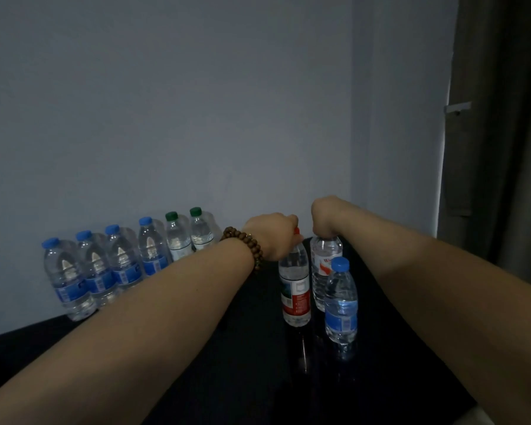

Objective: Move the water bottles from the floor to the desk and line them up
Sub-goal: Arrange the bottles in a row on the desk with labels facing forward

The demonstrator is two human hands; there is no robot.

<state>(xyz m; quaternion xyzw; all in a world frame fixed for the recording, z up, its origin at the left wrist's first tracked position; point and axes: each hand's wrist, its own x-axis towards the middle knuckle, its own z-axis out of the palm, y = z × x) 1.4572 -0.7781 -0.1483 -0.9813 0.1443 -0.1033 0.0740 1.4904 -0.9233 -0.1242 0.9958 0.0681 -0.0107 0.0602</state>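
Observation:
On the dark desk [227, 363], a row of several bottles stands along the wall: blue-capped ones [65, 280] at the left and two green-capped ones [177, 237] further right. My left hand [273, 234], with a bead bracelet on the wrist, grips the top of a red-capped, red-labelled bottle [295, 286] that stands upright. My right hand [327, 219] grips the cap of a clear bottle with a white and red label [322, 265] just right of it. A blue-capped bottle [341, 302] stands free in front of these two.
A pale wall [196, 118] backs the desk closely behind the row. A dark curtain [503, 118] hangs at the right. The desk's right edge [460, 391] runs diagonally at the lower right.

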